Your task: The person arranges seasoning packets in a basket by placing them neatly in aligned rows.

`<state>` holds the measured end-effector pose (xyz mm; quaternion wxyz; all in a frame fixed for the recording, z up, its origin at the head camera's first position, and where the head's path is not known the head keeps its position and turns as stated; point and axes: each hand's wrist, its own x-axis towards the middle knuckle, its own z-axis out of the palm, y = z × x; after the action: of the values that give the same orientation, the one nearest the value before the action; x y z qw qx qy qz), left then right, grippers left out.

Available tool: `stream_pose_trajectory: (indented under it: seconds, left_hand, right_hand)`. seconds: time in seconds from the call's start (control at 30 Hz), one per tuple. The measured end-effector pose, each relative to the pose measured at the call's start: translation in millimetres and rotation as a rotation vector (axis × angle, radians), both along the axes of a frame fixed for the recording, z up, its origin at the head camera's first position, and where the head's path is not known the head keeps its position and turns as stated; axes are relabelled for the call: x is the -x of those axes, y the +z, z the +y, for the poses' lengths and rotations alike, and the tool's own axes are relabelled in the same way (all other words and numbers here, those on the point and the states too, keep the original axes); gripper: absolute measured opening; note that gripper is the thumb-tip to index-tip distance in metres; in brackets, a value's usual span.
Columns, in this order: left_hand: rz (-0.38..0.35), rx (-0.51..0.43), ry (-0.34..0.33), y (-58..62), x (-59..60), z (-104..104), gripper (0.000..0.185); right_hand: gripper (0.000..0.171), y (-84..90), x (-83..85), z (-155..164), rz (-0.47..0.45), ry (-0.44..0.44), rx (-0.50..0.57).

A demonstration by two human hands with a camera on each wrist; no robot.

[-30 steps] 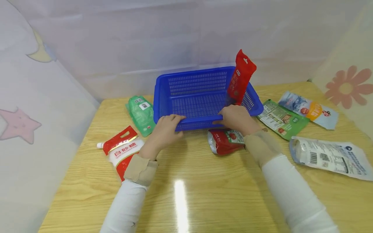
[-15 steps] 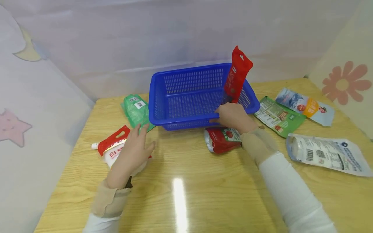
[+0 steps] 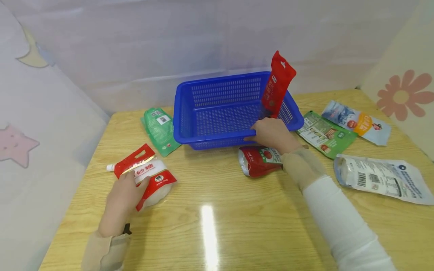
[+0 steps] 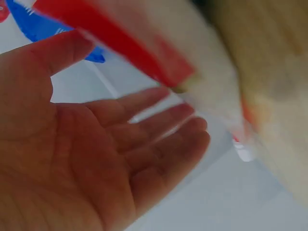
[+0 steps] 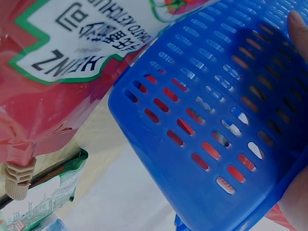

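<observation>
- Head view: left hand [image 3: 123, 195] is at the near-left edge of the sugar bag [image 3: 154, 180], thumb and some fingertips over the print.
- Left wrist view: fingers loosely extended, palm bare, no grasp on the bag. Contact at the fingertips: can't tell.
- Sugar bag lies flat at the left of the table [image 3: 244, 229], cap [image 3: 110, 167] and handle slot toward far left. Soft bag, so flat is probably just how it settles; the near-left edge looks like the easiest one for that hand to get at.
- Right hand [image 3: 272, 133] is clenched over the near rim of the blue basket [image 3: 217, 139], toward its right end. Reads as steadying: a light basket would likely slide otherwise.
- Basket sits at the far middle, near the back wall [image 3: 152, 49].
- Red packet [image 3: 277, 88] stands tilted in the basket's right end, top well above the rim. Probably too long to lie across that end, so the basket likely props it. Its foot is hidden behind the right hand.
- Ketchup pouch [image 3: 259, 162] lies near side of the basket, partly under the right hand. Touching the basket or not: can't tell.
- Green bag [image 3: 161, 131] lies left of the basket, just beside it.
- Right side: green pouch [image 3: 333, 137], blue-and-orange pouch [image 3: 359, 122] farther back, white pouch [image 3: 383, 178] nearer, all flat.
</observation>
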<state>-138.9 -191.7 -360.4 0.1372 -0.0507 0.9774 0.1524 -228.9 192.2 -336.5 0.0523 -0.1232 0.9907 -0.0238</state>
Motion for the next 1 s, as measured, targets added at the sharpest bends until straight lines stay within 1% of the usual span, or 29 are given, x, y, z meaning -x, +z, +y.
stream_pose_trajectory:
  seconds: [0.13,0.27,0.33,0.4,0.47,0.57,0.7,0.87,1.0]
  left_hand:
    - [0.021,0.009,0.086,-8.8,-5.8,-2,0.071]
    - [0.043,-0.006,0.203,-14.2,-8.6,1,0.084]
    - [0.038,-0.004,0.255,-16.0,-9.5,0,0.088]
    - [0.004,-0.009,0.281,-16.9,-9.3,-1,0.097]
    - [-0.035,-0.019,0.284,-17.2,-8.2,-4,0.102]
    - [-0.086,-0.068,0.250,-16.2,-4.3,-7,0.106]
    - [-0.113,-0.141,0.223,-14.9,0.2,-10,0.103]
    - [-0.129,-0.218,0.240,-14.6,4.0,-11,0.104]
    - [-0.141,-0.300,0.257,-14.7,6.6,-13,0.103]
  right_hand:
    - [0.038,1.9,-0.9,0,-0.004,0.005,0.000]
    - [0.036,1.9,-1.1,1,0.001,0.010,-0.005]
    - [0.035,1.8,-1.0,1,0.000,0.012,-0.002]
    - [0.034,2.2,-0.7,1,0.005,0.018,-0.001]
    - [0.035,2.4,-0.2,0,0.002,0.018,-0.007]
    - [0.035,2.5,0.1,1,-0.003,0.014,-0.018]
    - [0.034,2.8,0.8,1,-0.016,0.013,-0.021]
    - [0.035,2.5,2.1,0,-0.027,0.014,-0.024]
    - [0.034,2.0,2.3,0,-0.034,0.006,-0.028]
